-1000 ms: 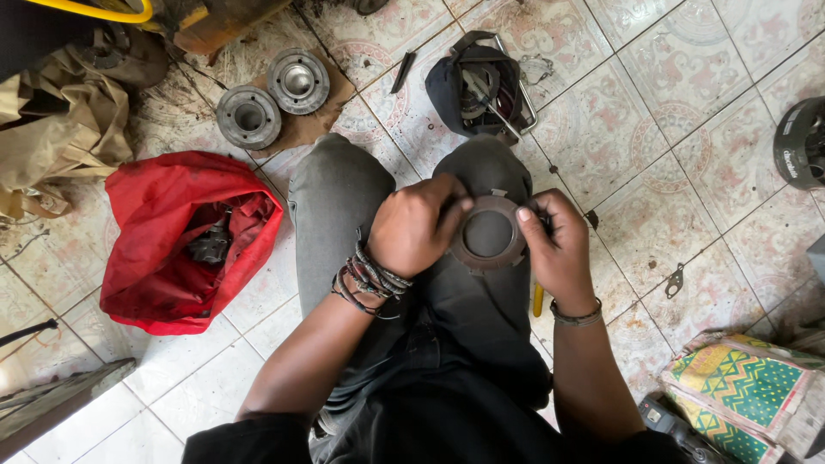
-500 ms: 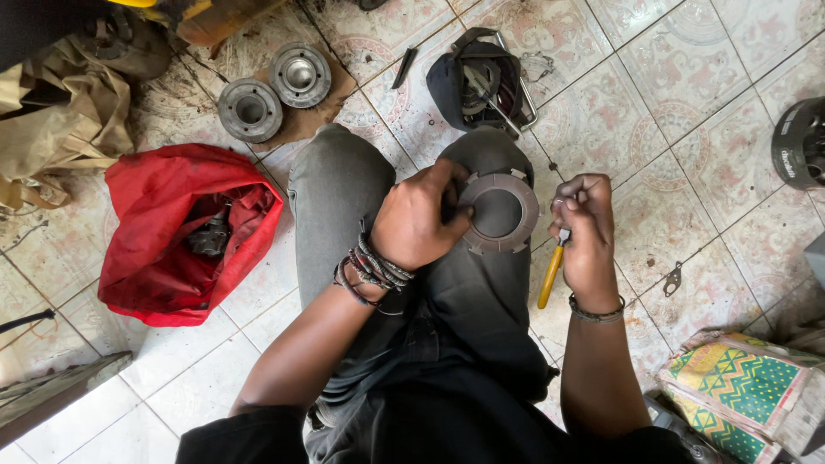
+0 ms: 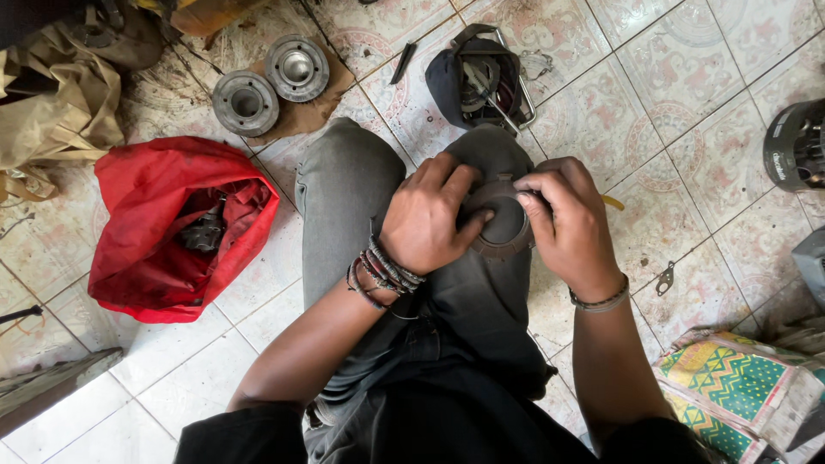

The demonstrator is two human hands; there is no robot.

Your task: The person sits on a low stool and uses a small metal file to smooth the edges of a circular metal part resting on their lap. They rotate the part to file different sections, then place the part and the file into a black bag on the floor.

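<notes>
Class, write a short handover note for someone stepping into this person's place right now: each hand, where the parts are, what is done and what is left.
Left hand: grips the grey round metal ring plate from its left, over the knee.
Right hand: on the plate's right edge; a yellow-handled tool pokes out behind it.
Nearby: two round grey metal hubs on the floor, red cloth bag to the left, dark tool pouch ahead.
Done: plate in hand.
Left: cannot tell from this view.

Red bag, two metal hubs, dark pouch.
</notes>
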